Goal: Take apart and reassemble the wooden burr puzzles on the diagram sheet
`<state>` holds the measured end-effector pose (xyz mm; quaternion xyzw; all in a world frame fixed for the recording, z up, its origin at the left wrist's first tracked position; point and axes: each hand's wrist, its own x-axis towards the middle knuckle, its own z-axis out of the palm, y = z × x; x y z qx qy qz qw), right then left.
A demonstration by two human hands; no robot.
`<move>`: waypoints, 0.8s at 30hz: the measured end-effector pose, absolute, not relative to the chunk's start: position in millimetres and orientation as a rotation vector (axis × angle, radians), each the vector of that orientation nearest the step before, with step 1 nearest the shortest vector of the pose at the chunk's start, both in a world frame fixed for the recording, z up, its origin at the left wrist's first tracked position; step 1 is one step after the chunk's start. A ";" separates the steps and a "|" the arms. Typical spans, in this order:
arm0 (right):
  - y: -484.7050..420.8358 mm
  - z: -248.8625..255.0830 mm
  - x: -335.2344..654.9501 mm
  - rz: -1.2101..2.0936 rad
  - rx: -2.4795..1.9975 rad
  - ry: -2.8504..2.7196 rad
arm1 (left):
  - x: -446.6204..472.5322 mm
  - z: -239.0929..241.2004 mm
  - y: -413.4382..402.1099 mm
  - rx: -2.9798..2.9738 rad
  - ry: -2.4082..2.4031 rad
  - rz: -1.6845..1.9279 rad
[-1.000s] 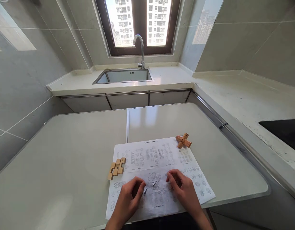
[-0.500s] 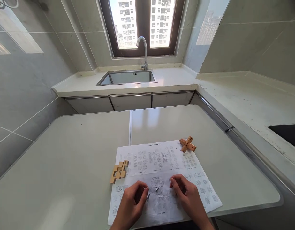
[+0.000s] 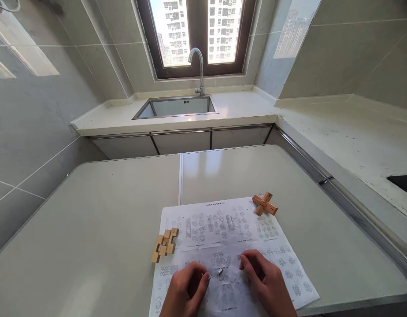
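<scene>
Two bare hands work low over a pale, glossy table (image 3: 91, 229) whose top is split by a straight seam running away from the person. The left hand (image 3: 186, 293) curls its fingers inward, thumb and forefinger pinching the left edge of a crinkled clear film (image 3: 225, 281). The right hand (image 3: 269, 286) bends its fingers down onto the film's right edge, and I cannot tell whether they grip it. The film lies between the hands on a printed sheet (image 3: 220, 222) near the table's front edge, with a small dark piece (image 3: 220, 273) on it. A flat wooden block puzzle (image 3: 164, 244) rests at the sheet's left edge and a wooden cross puzzle (image 3: 265, 204) at its far right corner. Beyond the table, a sink (image 3: 177, 108) and tap (image 3: 198, 70) sit under a window (image 3: 200, 35), with grey tiled walls around them and a counter (image 3: 355, 132) along the right.
</scene>
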<state>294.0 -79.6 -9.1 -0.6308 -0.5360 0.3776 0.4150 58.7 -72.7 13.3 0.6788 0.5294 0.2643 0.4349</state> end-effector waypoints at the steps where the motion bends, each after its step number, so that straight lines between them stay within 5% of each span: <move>1: -79.5 -8.8 293.7 0.944 -1.589 -1.346 | 57.0 12.4 -73.8 1.706 1.330 0.683; 7: -78.1 -9.8 291.8 0.921 -1.579 -1.317 | 24.7 14.1 -60.0 2.090 1.560 1.155; 17: -76.4 -12.6 291.7 0.909 -1.569 -1.271 | -31.7 21.8 0.1 2.541 1.521 0.609; 24: -75.6 -12.4 293.1 0.930 -1.564 -1.266 | -36.4 18.2 12.8 2.653 1.458 0.609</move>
